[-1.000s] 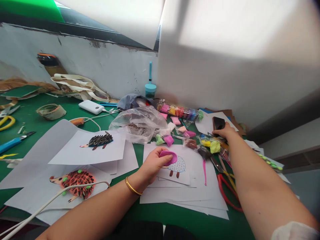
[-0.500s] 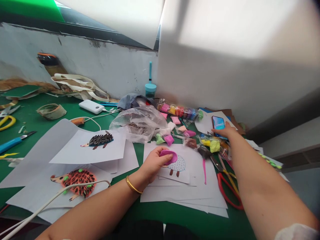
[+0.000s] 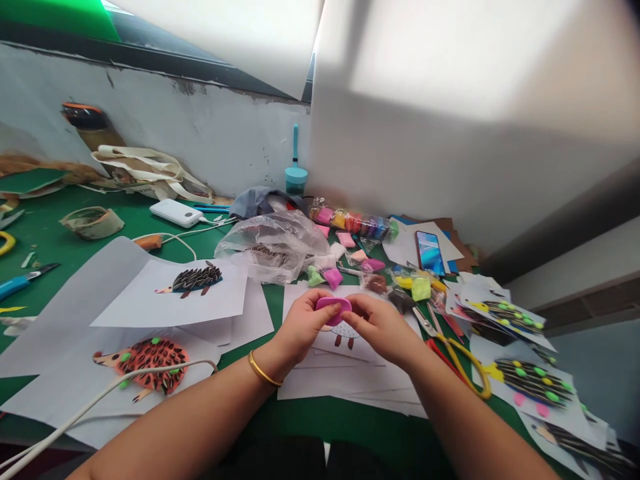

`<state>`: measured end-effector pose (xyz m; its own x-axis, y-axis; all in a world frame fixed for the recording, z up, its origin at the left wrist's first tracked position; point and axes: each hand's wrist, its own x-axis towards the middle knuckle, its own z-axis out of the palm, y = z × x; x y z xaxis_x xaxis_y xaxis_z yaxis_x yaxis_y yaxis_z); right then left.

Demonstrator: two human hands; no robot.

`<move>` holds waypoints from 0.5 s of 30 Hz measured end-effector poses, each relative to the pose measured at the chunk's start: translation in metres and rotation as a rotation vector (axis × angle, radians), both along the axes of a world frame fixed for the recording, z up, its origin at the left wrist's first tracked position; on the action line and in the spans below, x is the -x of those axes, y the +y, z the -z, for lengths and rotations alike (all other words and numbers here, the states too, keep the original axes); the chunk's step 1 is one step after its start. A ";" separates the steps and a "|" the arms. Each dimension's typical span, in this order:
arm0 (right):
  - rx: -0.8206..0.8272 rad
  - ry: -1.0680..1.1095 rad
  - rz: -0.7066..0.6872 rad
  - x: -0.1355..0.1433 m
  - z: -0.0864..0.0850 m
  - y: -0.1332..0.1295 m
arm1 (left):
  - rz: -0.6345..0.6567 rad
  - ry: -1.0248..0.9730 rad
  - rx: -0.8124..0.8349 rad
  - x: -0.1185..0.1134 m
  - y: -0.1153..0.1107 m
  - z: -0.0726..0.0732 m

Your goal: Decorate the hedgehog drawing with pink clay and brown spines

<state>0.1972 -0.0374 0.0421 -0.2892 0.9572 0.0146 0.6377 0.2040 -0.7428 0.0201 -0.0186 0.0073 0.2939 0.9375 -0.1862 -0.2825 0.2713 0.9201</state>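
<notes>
Magenta clay disc (image 3: 332,307), raised over the scalloped animal drawing (image 3: 344,331), inward from the desk's (image 3: 300,419) near edge. The person's left hand (image 3: 303,327) pinches it, thumb across its face; the right hand (image 3: 384,328) pinches its right rim. Probably light, soft and easily dented: best held lightly by the rim.

Pink disc (image 3: 343,305) between left fingers (image 3: 308,305) and right fingers (image 3: 361,321) above a drawing (image 3: 345,332)

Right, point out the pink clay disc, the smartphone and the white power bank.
Pink clay disc (image 3: 334,302): head view, on its upper part.
Smartphone (image 3: 429,253): head view, on its lit screen.
White power bank (image 3: 174,212): head view, on its top face.
</notes>
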 end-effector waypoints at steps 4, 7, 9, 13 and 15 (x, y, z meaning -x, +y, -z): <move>-0.017 0.251 0.093 0.005 0.019 0.001 | 0.006 0.022 -0.008 0.000 -0.002 -0.006; 0.012 0.396 0.152 0.002 0.030 0.004 | 0.021 -0.001 -0.031 -0.001 -0.002 -0.007; 0.027 0.442 0.185 0.001 0.035 0.002 | 0.031 0.000 -0.047 -0.002 -0.002 -0.004; 0.135 0.510 0.095 0.003 0.036 -0.004 | 0.045 0.107 -0.094 -0.001 0.000 0.001; 0.175 0.519 0.057 0.004 0.036 -0.006 | 0.052 0.165 -0.117 0.000 0.000 0.002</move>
<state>0.1936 -0.0434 0.0064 -0.2341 0.9720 -0.0195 0.1854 0.0250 -0.9823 0.0201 -0.0182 0.0056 0.3171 0.9400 -0.1263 -0.1141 0.1700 0.9788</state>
